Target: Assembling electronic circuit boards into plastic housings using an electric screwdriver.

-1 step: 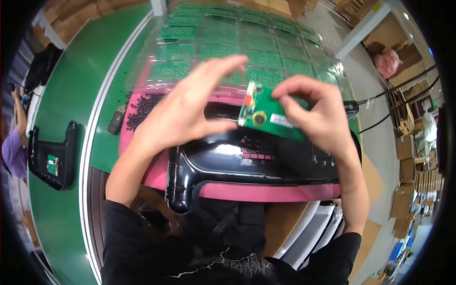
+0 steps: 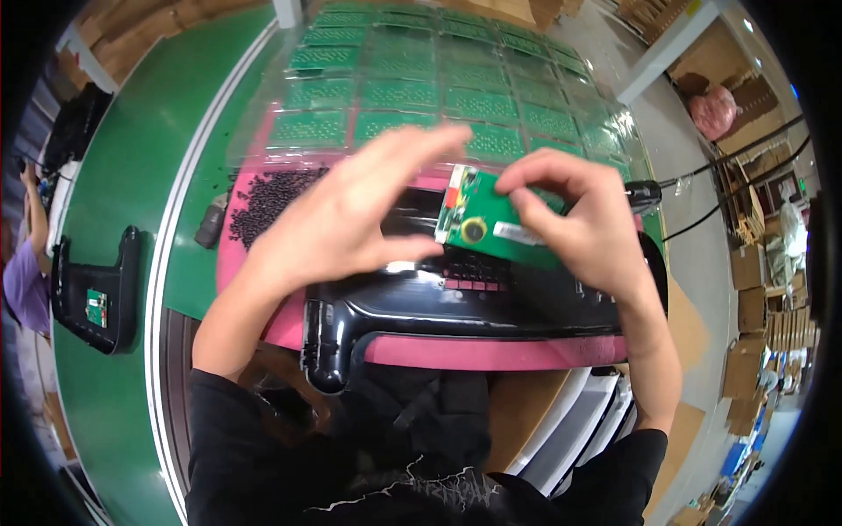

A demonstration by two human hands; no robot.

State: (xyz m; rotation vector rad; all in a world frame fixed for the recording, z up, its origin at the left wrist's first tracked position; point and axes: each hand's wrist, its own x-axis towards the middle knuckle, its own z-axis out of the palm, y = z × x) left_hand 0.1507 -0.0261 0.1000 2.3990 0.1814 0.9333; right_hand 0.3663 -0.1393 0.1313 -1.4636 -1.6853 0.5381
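Observation:
A green circuit board point(image 2: 493, 203) is pinched at its right side between the thumb and fingers of my right hand point(image 2: 579, 215). It is tilted, with a round yellow-rimmed part, a red part, white connectors and a white label on its face. My left hand point(image 2: 351, 206) is at the board's left end, fingers and thumb apart; its thumb tip is close to the lower left corner, and I cannot tell if it touches. Beneath both hands lies a glossy black plastic housing point(image 2: 421, 320) with a slotted grille, resting on a pink mat point(image 2: 491, 352).
Clear trays point(image 2: 399, 92) of several green boards stand beyond the mat. Small black parts point(image 2: 263, 206) are heaped at its left. On the green bench point(image 2: 202, 53) another black housing point(image 2: 123, 298) holds a board. A black cable point(image 2: 702, 175) runs off right. A co-worker's purple sleeve point(image 2: 26, 285) shows far left.
The circuit board and my right hand have shifted slightly left and lower. My left hand has come down a little, its fingers still apart.

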